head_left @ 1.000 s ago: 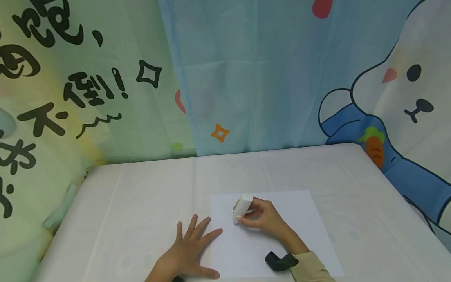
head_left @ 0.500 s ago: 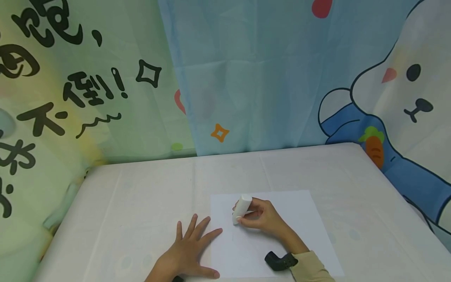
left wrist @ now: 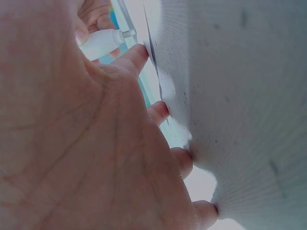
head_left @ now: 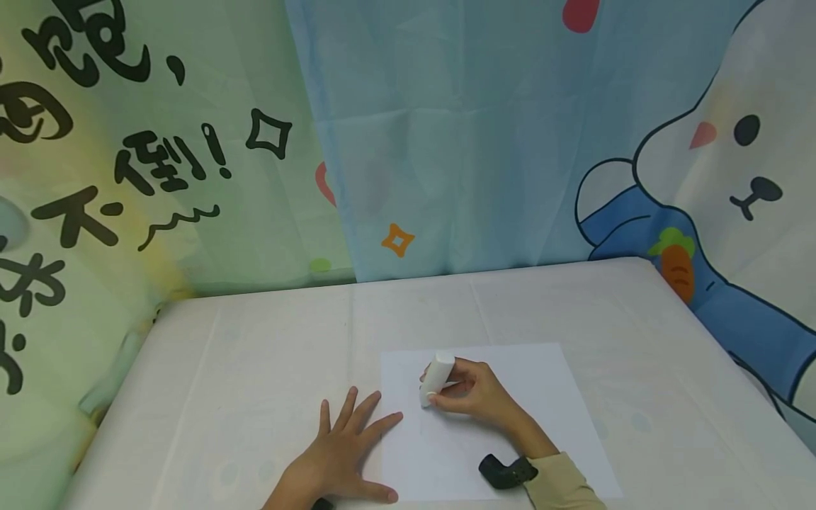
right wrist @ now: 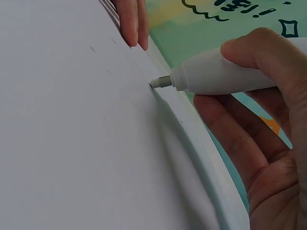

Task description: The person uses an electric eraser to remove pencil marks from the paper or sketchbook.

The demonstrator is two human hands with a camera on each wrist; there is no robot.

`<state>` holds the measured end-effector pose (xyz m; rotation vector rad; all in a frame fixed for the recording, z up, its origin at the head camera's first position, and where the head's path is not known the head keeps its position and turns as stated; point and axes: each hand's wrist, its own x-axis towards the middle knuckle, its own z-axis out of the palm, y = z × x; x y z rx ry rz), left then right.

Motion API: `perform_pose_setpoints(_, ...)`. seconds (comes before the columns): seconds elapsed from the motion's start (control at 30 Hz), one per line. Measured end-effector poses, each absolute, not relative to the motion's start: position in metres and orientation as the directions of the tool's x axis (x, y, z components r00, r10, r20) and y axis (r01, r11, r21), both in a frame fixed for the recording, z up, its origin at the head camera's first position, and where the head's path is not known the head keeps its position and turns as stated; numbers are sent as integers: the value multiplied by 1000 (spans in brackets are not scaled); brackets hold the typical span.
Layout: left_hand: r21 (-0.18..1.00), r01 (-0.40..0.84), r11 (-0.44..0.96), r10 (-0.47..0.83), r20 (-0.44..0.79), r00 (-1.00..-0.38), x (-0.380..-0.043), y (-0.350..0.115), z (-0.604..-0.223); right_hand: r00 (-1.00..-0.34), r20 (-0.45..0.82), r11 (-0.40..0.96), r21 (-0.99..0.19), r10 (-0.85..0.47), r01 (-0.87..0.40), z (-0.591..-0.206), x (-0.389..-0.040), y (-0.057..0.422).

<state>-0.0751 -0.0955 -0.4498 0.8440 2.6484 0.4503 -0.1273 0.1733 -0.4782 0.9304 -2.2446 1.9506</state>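
Observation:
My right hand [head_left: 481, 393] pinches a white electric eraser [head_left: 438, 379] between thumb and fingers, tilted over the left part of a white paper sheet [head_left: 529, 432]. In the right wrist view, its slim tip [right wrist: 160, 82] meets the paper, where a few faint dark marks [right wrist: 93, 50] show nearby. My left hand [head_left: 341, 453] rests with fingers spread at the sheet's left side, the forefinger over its edge. The left wrist view shows that palm [left wrist: 105, 139] close up, with the eraser's tip end beyond it.
A white cloth [head_left: 268, 368] covers the table under the sheet. Behind it hangs a printed curtain [head_left: 446, 142] with cartoon figures and lettering. A black strap-like device [head_left: 508, 472] sits at my right wrist, by a beige sleeve [head_left: 561, 482].
The eraser's lower end has shifted very slightly toward me on the sheet. My left hand stays in place.

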Motion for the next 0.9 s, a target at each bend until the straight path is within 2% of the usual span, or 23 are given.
perform_pose_setpoints(0.9,380,505,775,602,-200,-773,-75,-96,-452,-824,395,25,-897,-406,-442,-479,-128,174)
